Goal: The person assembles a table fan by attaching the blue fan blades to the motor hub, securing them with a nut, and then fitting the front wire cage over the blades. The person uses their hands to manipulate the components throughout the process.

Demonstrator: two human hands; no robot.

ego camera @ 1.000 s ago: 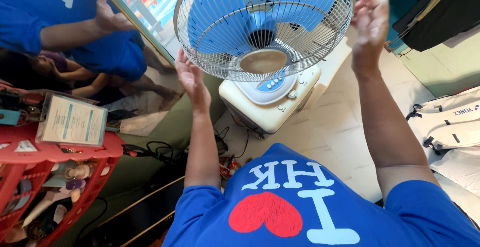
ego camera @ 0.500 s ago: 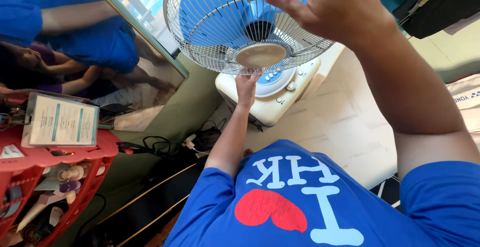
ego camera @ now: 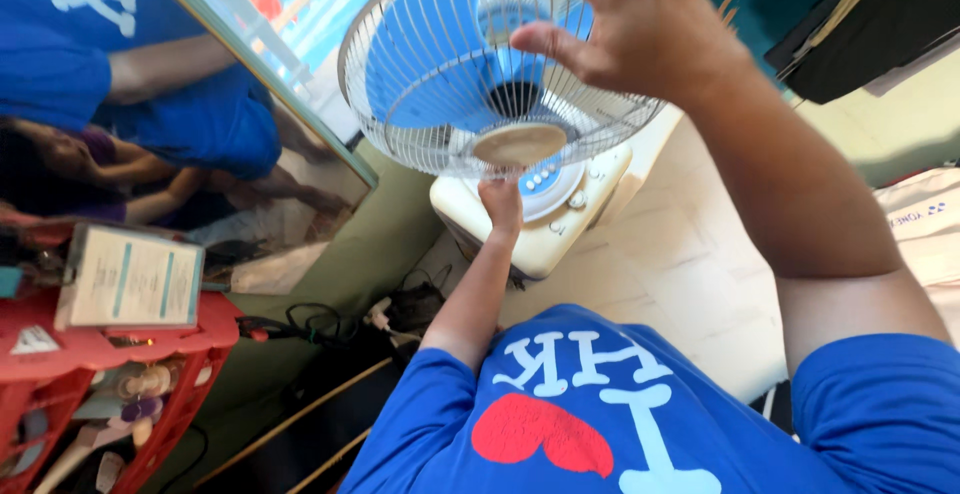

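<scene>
Fan [ego camera: 440,74] sits between hands: right [ego camera: 630,24] above, left [ego camera: 500,199] seemingly below.

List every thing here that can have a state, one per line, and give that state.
Fan: tilted toward the camera, wire guard on, blue blades sharp, not blurred.
Fan base: standing on the tiled floor.
Left hand: reaching under the guard's lower rim; grip hidden.
Right hand: fingers spread over the guard's front, not closed.
Red basket: full of small items.
Mirror: leaning on the wall.
</scene>
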